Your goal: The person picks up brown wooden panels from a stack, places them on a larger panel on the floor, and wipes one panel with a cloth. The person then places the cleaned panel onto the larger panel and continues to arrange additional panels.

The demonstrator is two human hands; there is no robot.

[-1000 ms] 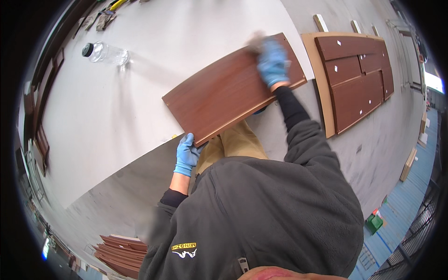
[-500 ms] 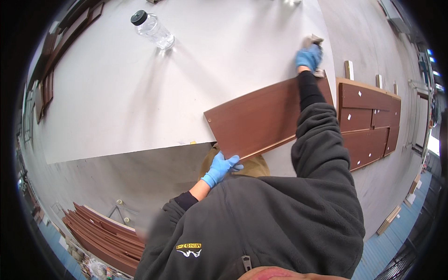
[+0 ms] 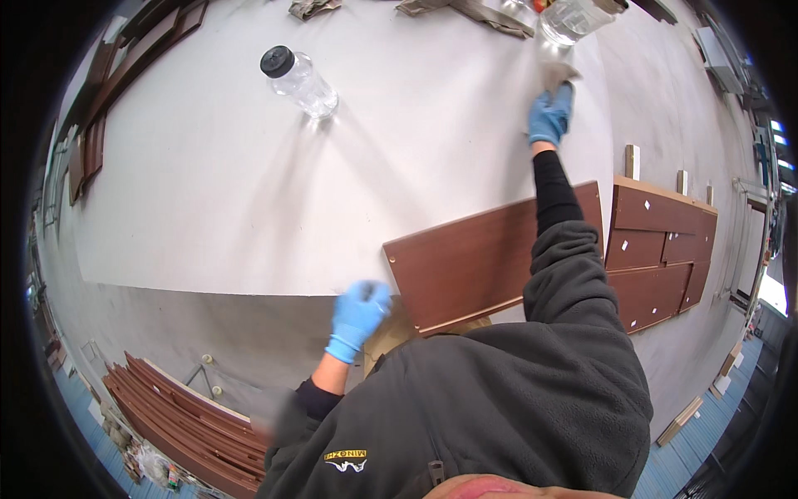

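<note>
Brown board (image 3: pixel 474 262) overhangs the near edge of the bench (image 3: pixel 199 183) on my feed. Left hand (image 3: pixel 361 318) is just off the board's left end, too blurry, I can't tell if it's spread or curled; right hand (image 3: pixel 550 115) is past the far edge, pinching a rag (image 3: pixel 561 76).

Bright light floods the tabletop (image 3: pixel 191 216), soft shadows fan below the upper-left bottle (image 3: pixel 309 87), the left hand (image 3: pixel 361 314) blurs, and edges bow.

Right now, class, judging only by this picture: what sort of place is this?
Probably a furniture or woodworking workshop: a brown board lies at the big white table, with stacked planks at lower left and more brown panels on the right.
</note>
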